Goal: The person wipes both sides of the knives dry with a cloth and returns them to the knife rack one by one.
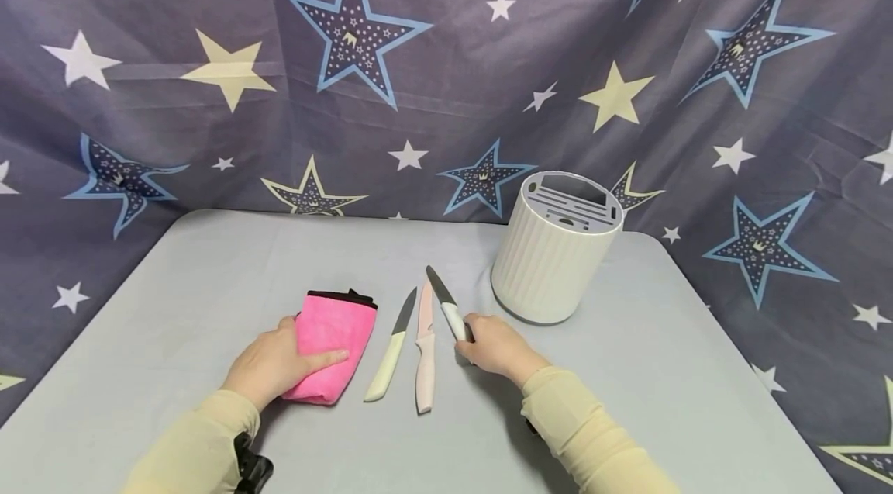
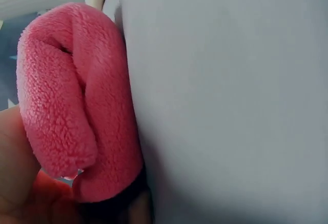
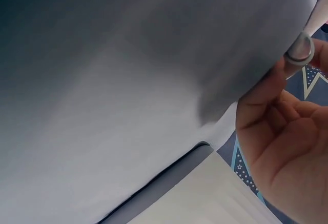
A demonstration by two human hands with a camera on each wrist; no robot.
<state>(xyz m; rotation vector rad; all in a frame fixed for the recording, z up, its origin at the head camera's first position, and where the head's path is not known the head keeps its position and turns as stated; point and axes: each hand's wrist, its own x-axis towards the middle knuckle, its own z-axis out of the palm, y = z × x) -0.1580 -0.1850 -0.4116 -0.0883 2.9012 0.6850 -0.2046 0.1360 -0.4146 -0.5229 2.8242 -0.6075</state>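
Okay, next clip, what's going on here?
A person's left grip holds a folded pink cloth; the right grip holds a white-handled knife by its handle. Between them, a yellow-handled knife and a pink knife lie on the table. The white knife block stands farther back, with no knives visible in it.

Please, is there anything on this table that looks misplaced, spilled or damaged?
Nothing visible looks spilled or damaged. Slightly odd: the yellow-handled knife and the pink knife lie loose on the table, blades bare, while the slotted white holder shows no knife inside.
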